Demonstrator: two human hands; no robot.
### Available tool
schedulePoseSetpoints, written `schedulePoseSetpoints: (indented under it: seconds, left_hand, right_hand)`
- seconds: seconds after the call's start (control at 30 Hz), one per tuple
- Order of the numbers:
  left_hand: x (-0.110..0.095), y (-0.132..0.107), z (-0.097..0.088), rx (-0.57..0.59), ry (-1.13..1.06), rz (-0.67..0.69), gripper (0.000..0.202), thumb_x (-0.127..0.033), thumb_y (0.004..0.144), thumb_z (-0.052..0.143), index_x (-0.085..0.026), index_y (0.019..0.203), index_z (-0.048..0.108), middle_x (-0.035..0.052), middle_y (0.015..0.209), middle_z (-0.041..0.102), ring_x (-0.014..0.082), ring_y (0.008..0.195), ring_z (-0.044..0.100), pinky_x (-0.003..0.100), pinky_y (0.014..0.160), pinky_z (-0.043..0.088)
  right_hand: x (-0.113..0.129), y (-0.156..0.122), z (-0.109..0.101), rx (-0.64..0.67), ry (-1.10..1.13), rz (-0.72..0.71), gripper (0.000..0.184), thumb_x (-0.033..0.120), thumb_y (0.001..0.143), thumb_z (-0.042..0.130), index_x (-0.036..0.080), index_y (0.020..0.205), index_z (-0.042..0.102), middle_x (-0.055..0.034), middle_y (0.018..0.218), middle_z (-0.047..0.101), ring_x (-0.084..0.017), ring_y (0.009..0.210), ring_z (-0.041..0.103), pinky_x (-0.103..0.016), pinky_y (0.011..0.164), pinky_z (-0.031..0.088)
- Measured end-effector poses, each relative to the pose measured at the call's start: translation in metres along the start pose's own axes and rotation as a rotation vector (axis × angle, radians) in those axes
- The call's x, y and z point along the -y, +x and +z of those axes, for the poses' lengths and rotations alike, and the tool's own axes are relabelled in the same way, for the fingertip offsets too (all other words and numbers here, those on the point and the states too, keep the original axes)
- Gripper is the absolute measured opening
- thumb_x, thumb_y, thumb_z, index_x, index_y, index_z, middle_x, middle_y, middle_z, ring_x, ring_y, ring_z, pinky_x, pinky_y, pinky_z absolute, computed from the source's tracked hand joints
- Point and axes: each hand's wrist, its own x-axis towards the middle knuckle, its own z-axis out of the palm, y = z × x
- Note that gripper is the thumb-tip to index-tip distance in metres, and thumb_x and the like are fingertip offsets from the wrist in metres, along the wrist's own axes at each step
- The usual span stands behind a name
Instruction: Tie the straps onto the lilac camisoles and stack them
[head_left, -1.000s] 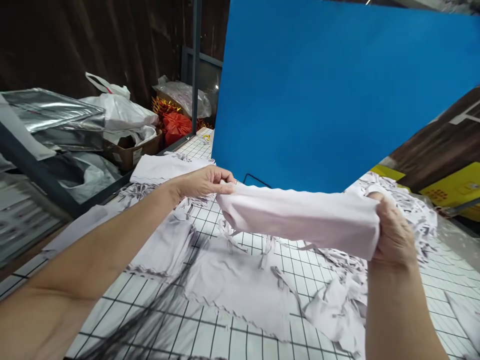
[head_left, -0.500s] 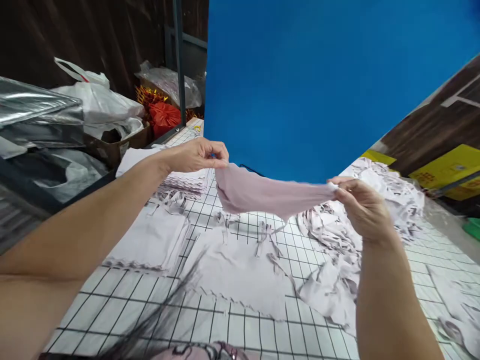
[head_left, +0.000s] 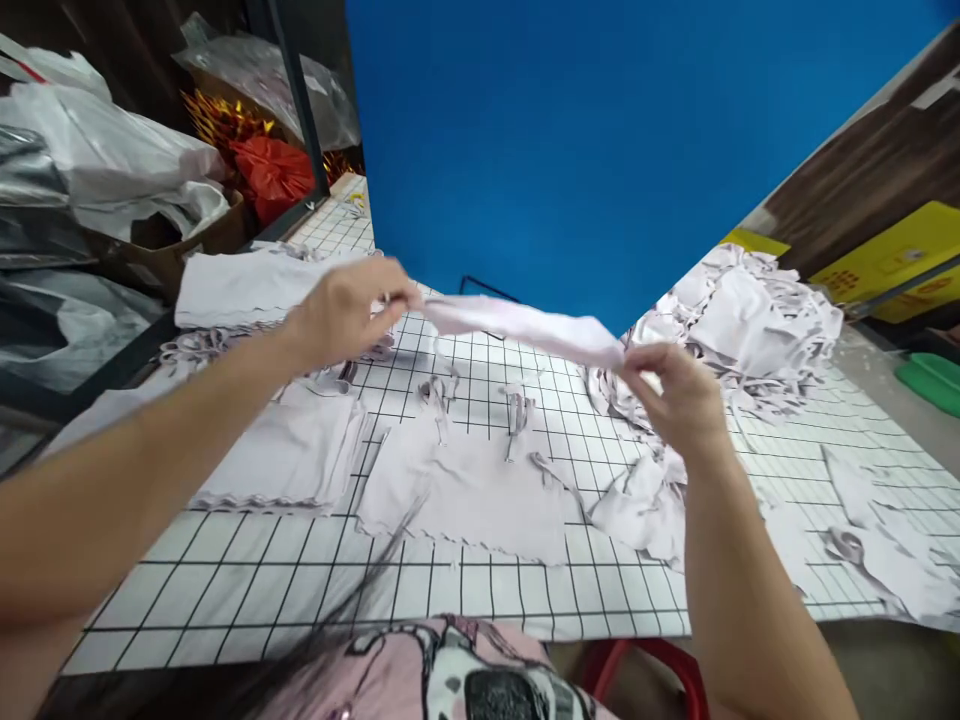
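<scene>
A pale pink garment (head_left: 525,328) is stretched in the air between my two hands, seen nearly edge-on as a narrow band. My left hand (head_left: 352,310) pinches its left end between thumb and fingers. At the other end, my right hand (head_left: 671,395) grips the fabric the same way. Below lies a flat pale camisole (head_left: 472,490) with thin straps at its top and a wavy hem. To its left rests a neat stack of similar garments (head_left: 277,455), partly behind my left forearm.
A large heap of crumpled garments (head_left: 750,320) sits at the right, with loose pieces (head_left: 892,550) near the edge. Another folded stack (head_left: 232,290) is farther left. The grid-patterned table (head_left: 292,590) meets a blue panel (head_left: 570,150). Plastic bags (head_left: 112,150) crowd the left.
The stretched garment has tipped from showing its broad face to a thin band. My view has shifted, bringing the table's front edge and a red stool-like thing into sight.
</scene>
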Motion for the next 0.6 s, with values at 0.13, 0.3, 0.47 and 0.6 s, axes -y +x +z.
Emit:
schedulePoseSetpoints:
  seconds: [0.13,0.3,0.47,0.6]
  left_hand:
    - [-0.027,-0.111,0.055,0.113,-0.031,0.112,0.021,-0.006,0.092,0.05,-0.013,0.099,0.068,0.0068,0.089,0.069,0.0161,0.087,0.061,0.028,0.072,0.054]
    - [-0.066,-0.187,0.077,0.317,0.029,0.059,0.027,-0.002,0.089,0.049,-0.015,0.106,0.065,0.0084,0.102,0.067,0.0213,0.1,0.057,0.036,0.083,0.051]
    - [-0.074,-0.19,0.074,0.308,0.049,0.033,0.019,-0.009,0.092,0.052,-0.014,0.105,0.064,0.0086,0.104,0.065,0.0217,0.102,0.055,0.036,0.084,0.05]
    - [-0.073,-0.189,0.079,0.305,0.063,0.039,0.017,-0.009,0.093,0.05,-0.014,0.101,0.065,0.0079,0.102,0.065,0.0203,0.098,0.056,0.033,0.081,0.05]
  right_hand:
    - [0.004,-0.101,0.021,0.463,0.05,0.097,0.007,0.023,0.093,0.058,0.023,0.098,0.062,-0.0038,0.094,0.067,-0.018,0.09,0.065,-0.034,0.08,0.056]
    - [0.017,-0.135,0.023,0.66,-0.007,0.149,0.013,0.027,0.095,0.055,0.024,0.105,0.063,-0.0073,0.103,0.064,-0.021,0.095,0.062,-0.037,0.08,0.054]
    - [0.063,-0.081,0.084,0.427,-0.083,-0.151,0.011,0.028,0.095,0.056,0.021,0.1,0.063,-0.007,0.096,0.065,-0.021,0.093,0.057,-0.037,0.081,0.047]
    - [0.096,-0.049,0.177,0.545,-0.317,-0.347,0.019,0.027,0.096,0.052,0.02,0.112,0.06,-0.0096,0.108,0.064,-0.025,0.098,0.053,-0.038,0.077,0.04]
